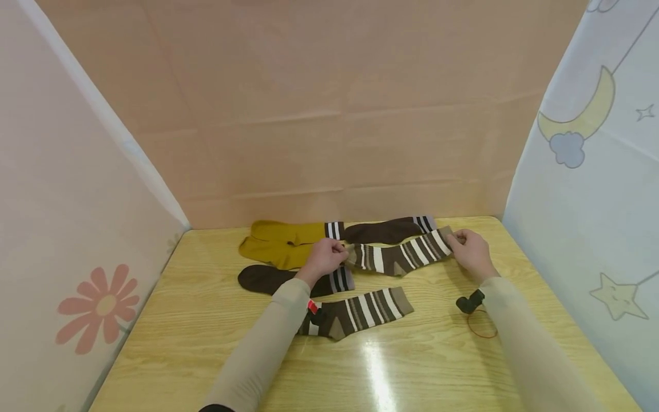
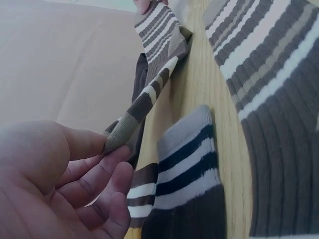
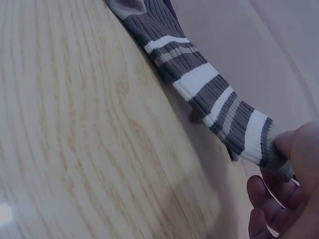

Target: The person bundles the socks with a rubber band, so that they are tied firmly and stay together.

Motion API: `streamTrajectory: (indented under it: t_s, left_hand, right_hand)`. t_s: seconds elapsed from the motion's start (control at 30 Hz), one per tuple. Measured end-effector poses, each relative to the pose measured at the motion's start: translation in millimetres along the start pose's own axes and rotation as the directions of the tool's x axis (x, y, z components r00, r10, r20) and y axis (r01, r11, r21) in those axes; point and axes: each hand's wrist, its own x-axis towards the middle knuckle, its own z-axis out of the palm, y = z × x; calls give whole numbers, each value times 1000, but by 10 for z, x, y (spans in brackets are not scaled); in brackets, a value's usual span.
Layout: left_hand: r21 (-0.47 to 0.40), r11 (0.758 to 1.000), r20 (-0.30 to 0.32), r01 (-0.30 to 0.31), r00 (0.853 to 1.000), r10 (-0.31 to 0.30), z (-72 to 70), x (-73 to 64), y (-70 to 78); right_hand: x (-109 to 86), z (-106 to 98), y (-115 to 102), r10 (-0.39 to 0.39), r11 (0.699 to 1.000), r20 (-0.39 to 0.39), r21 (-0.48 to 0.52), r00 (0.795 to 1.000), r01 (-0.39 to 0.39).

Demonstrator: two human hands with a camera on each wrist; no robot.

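Beige sleeves (image 1: 257, 349) crossed the wood-grain table (image 1: 180, 320); the left hand (image 1: 322, 258) pinched the toe, the right hand (image 1: 472, 253) the cuff, of a brown-and-white striped sock (image 1: 386, 258) beyond a matching sock (image 1: 368, 312).

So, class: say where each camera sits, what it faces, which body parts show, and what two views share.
Head: on the head, facing forward and down at the wooden tabletop; left hand, right hand, beige sleeves show.
Left wrist: worn there, facing along the held striped sock; left hand, right hand's fingers show.
Right wrist: worn there, facing along that sock; right hand shows.
Shared by both wrist views: that sock.
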Motion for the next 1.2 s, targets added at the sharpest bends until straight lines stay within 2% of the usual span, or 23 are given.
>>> streamTrajectory:
  t_s: [0.23,0.4,0.57,0.93,1.2]
  left_hand:
    - [-23,1000,-14,0,1000,-1,-82,-50,-39]
    - [-89,996,-9,27,1000,-28,-126,-76,-119]
    - [-120,992,-9,36,999,-38,-203,-114,-196]
    - [-59,998,-16,15,1000,-16,-381,-257,-323]
    - [-77,997,-8,21,1000,-22,-531,-407,-361]
  right_hand:
    - [-28,2,-64,-36,999,-40,6,999,37]
    - [-53,7,-144,-38,999,-33,13,999,39]
    - [-84,15,-258,-69,998,-29,6,997,70]
    - [-165,22,-467,-139,990,-49,17,989,140]
    - [-223,32,-492,-169,986,-35,2,985,169]
